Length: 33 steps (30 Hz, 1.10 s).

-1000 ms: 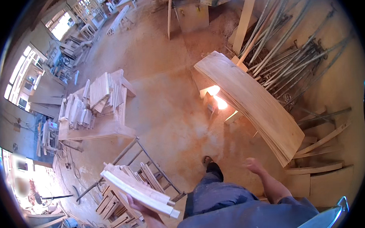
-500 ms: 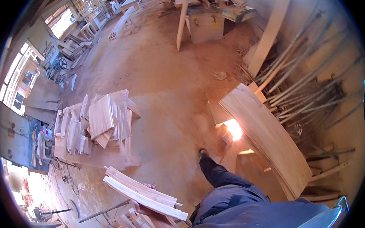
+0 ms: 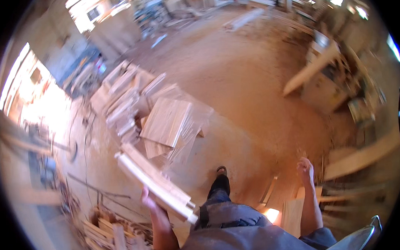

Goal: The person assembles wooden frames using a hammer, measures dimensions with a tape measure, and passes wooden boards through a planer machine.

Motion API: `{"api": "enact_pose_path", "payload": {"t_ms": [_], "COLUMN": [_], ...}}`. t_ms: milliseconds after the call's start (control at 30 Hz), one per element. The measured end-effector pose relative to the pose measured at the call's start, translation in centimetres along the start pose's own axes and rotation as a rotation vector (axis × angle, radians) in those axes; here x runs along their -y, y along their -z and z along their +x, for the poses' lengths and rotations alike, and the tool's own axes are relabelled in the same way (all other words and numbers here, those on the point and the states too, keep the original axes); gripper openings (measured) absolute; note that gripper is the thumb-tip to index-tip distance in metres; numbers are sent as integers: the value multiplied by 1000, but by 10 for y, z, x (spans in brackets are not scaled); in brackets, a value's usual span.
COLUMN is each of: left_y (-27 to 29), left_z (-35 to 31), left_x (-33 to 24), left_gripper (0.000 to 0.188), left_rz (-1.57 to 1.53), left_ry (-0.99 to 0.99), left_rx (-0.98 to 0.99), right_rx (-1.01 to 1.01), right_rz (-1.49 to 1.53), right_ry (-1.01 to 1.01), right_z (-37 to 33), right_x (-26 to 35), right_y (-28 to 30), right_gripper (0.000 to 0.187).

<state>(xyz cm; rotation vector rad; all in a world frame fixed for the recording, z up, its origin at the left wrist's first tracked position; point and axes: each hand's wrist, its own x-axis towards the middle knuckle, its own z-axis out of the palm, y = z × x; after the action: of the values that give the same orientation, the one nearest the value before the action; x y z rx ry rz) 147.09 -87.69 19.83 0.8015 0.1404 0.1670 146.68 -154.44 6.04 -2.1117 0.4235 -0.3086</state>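
Head view: The left hand (image 3: 148, 200), lower left of the frame, has its grip clamped on wooden strips (image 3: 160, 184). The right hand (image 3: 305, 166), lower right, carries nothing visible; blur obscures whether its grip is apart or together. Progress, as judged: strips lifted, not set down; boards (image 3: 167, 121) lie stacked left of centre.

Wooden strips (image 3: 154, 179): cream-white and pinkish tan. Beyond the strips, panels (image 3: 167, 121): pale tan, faintly streaked. Right of the strips, floor (image 3: 251, 88): orange-brown; garment (image 3: 239, 234): dark blue-grey.
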Motion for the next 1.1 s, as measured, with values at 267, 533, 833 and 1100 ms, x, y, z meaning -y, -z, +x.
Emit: {"api": "enact_pose_path", "payload": {"t_ms": [267,533,833,1100], "left_y": [-98,-133,-171,-157], "left_z": [217,394,541,635], "left_x": [68,131,204,225], "left_gripper": [88,77,57,54], "left_rz": [-258,-369,-317,-300], "left_ry": [-13,-14,-110,-257], "left_rx": [-104,-241,-511,-861], "right_rx": [934,757,682,370], "right_rz": [-1257,-764,-1080,-3], "right_ry": [22,-531,-10,117], "right_z": [-6,206,567,896], "right_x": [-108,-70,-100,132], "right_y": [-42,-87,-82,-267], "right_gripper": [18,22,31,31]}}
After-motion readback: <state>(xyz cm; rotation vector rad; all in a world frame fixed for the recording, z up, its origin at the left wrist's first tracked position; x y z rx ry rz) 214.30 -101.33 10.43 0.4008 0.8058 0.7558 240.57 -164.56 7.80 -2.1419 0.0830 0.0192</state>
